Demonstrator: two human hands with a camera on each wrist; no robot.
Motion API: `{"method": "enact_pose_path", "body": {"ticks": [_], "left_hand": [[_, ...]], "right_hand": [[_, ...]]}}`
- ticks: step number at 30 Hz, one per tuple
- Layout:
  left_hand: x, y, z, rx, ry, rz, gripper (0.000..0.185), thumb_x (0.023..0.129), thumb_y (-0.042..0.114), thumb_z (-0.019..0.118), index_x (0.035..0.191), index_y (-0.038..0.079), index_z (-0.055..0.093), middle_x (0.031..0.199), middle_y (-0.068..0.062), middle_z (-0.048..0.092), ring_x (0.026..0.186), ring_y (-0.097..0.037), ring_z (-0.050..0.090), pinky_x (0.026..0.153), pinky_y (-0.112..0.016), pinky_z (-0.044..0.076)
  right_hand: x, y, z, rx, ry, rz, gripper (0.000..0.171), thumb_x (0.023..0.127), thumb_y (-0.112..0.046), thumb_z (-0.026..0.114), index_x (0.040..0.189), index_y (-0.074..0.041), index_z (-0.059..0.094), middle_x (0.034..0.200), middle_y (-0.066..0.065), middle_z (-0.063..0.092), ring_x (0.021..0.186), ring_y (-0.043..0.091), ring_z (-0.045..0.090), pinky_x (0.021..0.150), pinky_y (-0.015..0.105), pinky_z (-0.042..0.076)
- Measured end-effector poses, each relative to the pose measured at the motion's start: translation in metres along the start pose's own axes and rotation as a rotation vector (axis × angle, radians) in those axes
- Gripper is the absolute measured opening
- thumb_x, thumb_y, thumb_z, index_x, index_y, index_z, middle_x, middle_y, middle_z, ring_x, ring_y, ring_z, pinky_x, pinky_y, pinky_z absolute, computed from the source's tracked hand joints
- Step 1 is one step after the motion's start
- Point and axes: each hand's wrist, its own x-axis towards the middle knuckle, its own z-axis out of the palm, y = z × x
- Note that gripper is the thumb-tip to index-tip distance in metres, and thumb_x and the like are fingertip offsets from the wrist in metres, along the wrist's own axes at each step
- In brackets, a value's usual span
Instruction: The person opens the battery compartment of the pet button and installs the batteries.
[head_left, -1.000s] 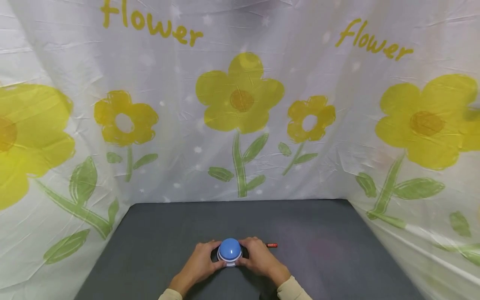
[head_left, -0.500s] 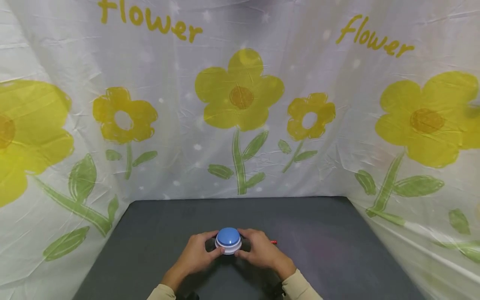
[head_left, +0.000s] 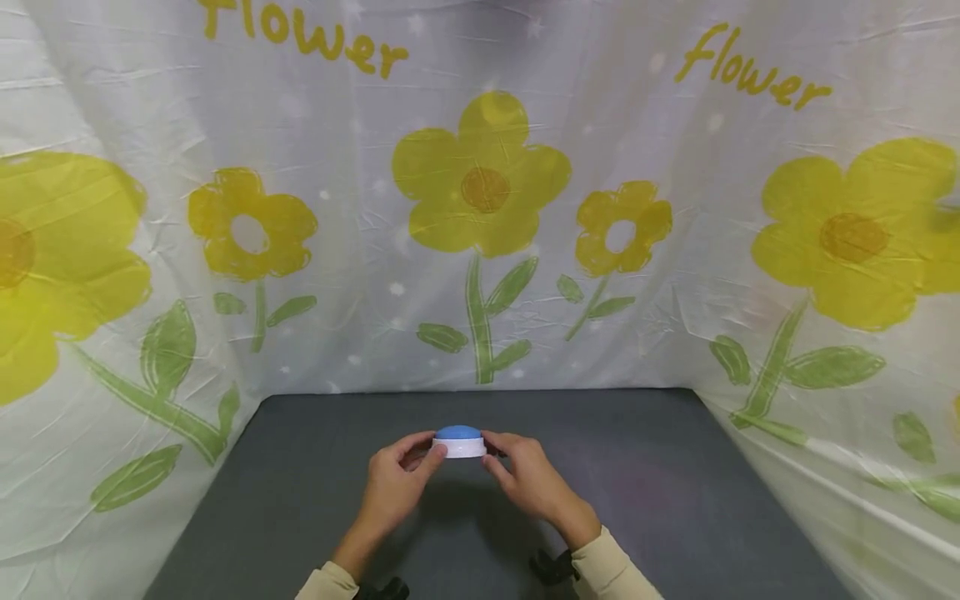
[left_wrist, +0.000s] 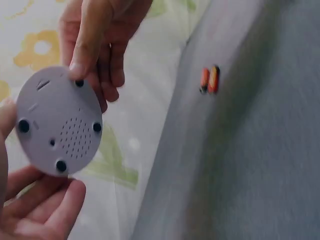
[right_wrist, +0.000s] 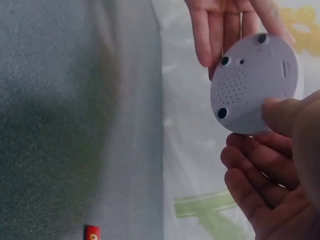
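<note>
Lifted higher off the table (head_left: 645, 500) and tipped away since half a second ago, with the button (head_left: 459, 447) now up in mid-air! Dark grey underneath, closed in at left, back and right by white cloth (head_left: 360, 292) printed with yellow flowers (head_left: 483, 190), green leaves (head_left: 512, 286) and "flower" lettering (head_left: 752, 68). Lying side by side on the table, as seen from the left wrist: two red-and-black batteries (left_wrist: 213, 80). Back to the button, gripped at opposite sides between left hand (head_left: 395, 482) and right hand (head_left: 534, 479), with both thumbs on the near side. Topped by a blue dome (head_left: 458, 432) over a white base (head_left: 460, 451), nearly edge-on from the head. Turned towards the wrists with a pale underside (left_wrist: 42, 107), pierced by small holes (left_wrist: 76, 138), studded with round black feet (left_wrist: 97, 127).
</note>
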Motion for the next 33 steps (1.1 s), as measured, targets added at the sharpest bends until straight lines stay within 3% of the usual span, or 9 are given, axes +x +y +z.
{"method": "enact_pose_path", "body": {"ticks": [8,13,18,21,24,30,33], "left_hand": [[0.0,0.015,0.007,0.017,0.176,-0.028,0.03,0.095,0.035,0.087,0.111,0.01,0.085,0.109,-0.009,0.084,0.097,-0.018,0.083,0.08,-0.016,0.063],[-0.001,0.02,0.011,-0.014,0.235,-0.036,0.027,0.093,0.035,0.089,0.107,0.011,0.086,0.107,-0.01,0.084,0.096,-0.016,0.082,0.078,-0.013,0.061],[-0.003,0.023,0.013,0.016,0.258,-0.025,0.024,0.094,0.034,0.088,0.108,0.015,0.087,0.106,-0.006,0.085,0.091,-0.011,0.08,0.076,-0.013,0.061],[-0.005,0.023,0.012,0.056,0.223,-0.029,0.023,0.096,0.032,0.086,0.109,0.013,0.087,0.104,-0.008,0.084,0.087,-0.012,0.079,0.072,-0.016,0.061],[-0.006,0.02,0.011,0.1,0.124,-0.054,0.022,0.098,0.026,0.084,0.113,0.011,0.086,0.106,-0.009,0.084,0.087,-0.015,0.08,0.069,-0.018,0.061],[-0.01,0.008,0.01,0.15,-0.048,-0.123,0.025,0.09,0.008,0.082,0.115,0.004,0.084,0.102,-0.01,0.083,0.085,-0.016,0.08,0.069,-0.019,0.062],[-0.013,0.001,0.01,0.1,-0.109,-0.168,0.028,0.088,0.003,0.08,0.115,-0.003,0.081,0.098,-0.012,0.081,0.08,-0.017,0.078,0.068,-0.028,0.067]], "right_hand": [[0.001,-0.008,-0.005,0.045,0.022,0.031,0.03,0.107,-0.014,0.07,0.135,-0.002,0.073,0.117,0.008,0.081,0.1,0.014,0.077,0.086,0.04,0.069],[0.001,-0.012,-0.006,0.04,0.041,0.047,0.022,0.105,-0.012,0.072,0.126,-0.006,0.077,0.106,0.003,0.081,0.09,0.007,0.074,0.081,0.036,0.068],[0.002,-0.013,-0.006,0.026,0.037,0.077,0.014,0.105,-0.014,0.072,0.117,-0.011,0.079,0.095,-0.004,0.076,0.08,0.002,0.064,0.072,0.027,0.062],[0.001,-0.013,-0.006,0.006,0.035,0.093,0.011,0.105,-0.014,0.072,0.112,-0.01,0.079,0.085,-0.007,0.071,0.071,0.001,0.057,0.062,0.021,0.054],[-0.001,-0.011,-0.006,-0.018,0.023,0.114,0.01,0.105,-0.013,0.071,0.102,-0.009,0.079,0.072,-0.009,0.06,0.061,0.001,0.048,0.054,0.019,0.043],[-0.008,-0.007,-0.002,-0.022,-0.076,0.177,0.026,0.105,-0.014,0.069,0.079,-0.012,0.069,0.061,-0.01,0.044,0.052,0.001,0.039,0.049,0.019,0.032],[-0.012,-0.005,0.002,-0.015,-0.119,0.208,0.035,0.105,-0.016,0.067,0.071,-0.016,0.063,0.059,-0.011,0.042,0.051,0.003,0.038,0.047,0.02,0.029]]}}
